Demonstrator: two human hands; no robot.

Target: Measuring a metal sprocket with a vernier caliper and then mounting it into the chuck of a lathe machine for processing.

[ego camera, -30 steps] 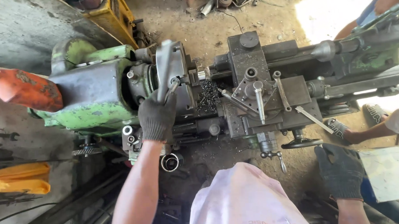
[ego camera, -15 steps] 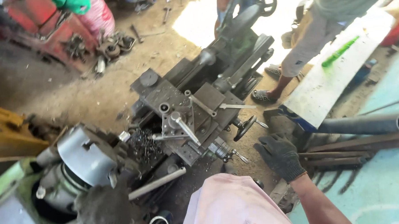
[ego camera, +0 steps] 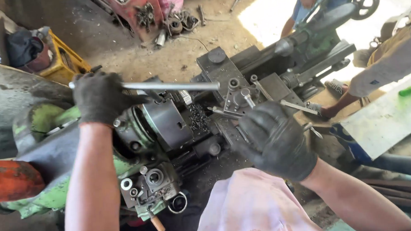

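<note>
Keep the long steel bar (ego camera: pixel 168 86) level above the lathe chuck (ego camera: pixel 162 124), your gloved left hand (ego camera: pixel 100 97) wrapped tight around its end left of the chuck, while your gloved right hand (ego camera: pixel 274 138), fingers curled loosely, stays over the carriage right of it.

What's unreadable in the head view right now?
- Head view: what the right hand in its dark glove touches on the grey lathe carriage; the hand covers it.
- Where the long steel rod seats in the round dark chuck; the left hand and the chuck hide it.
- People nearby: cut off by the top and right edges.
</note>
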